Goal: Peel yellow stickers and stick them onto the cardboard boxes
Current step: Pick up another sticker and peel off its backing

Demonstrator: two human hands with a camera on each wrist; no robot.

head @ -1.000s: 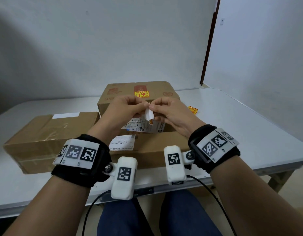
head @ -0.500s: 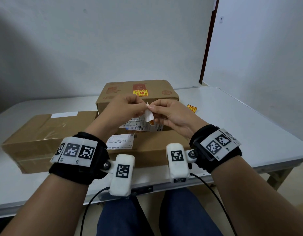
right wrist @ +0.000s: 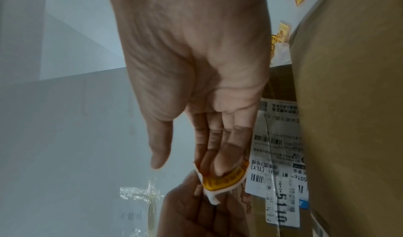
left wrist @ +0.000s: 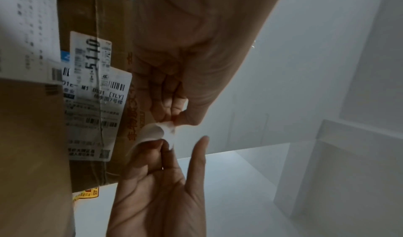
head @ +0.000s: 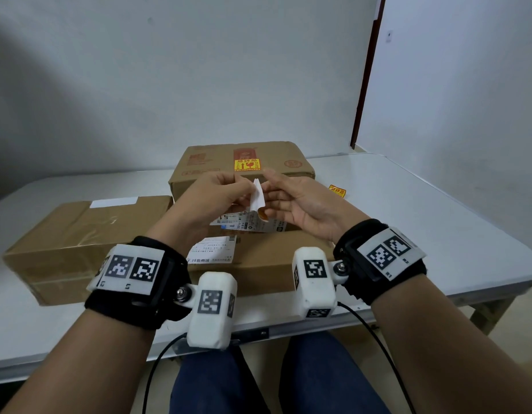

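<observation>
Above the near box (head: pixel 258 258), the sticker (right wrist: pixel 226 180) is being parted further from its backing (head: pixel 257 198) than a second ago: backing pinched by the left hand (head: pixel 211 201), sticker by the right hand (head: pixel 300 204); sticking seems near.

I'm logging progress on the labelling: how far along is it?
Done: the far box carries a yellow sticker. In hand: left hand and right hand are peeling another sticker from its backing. Left: the left box shows none.
</observation>
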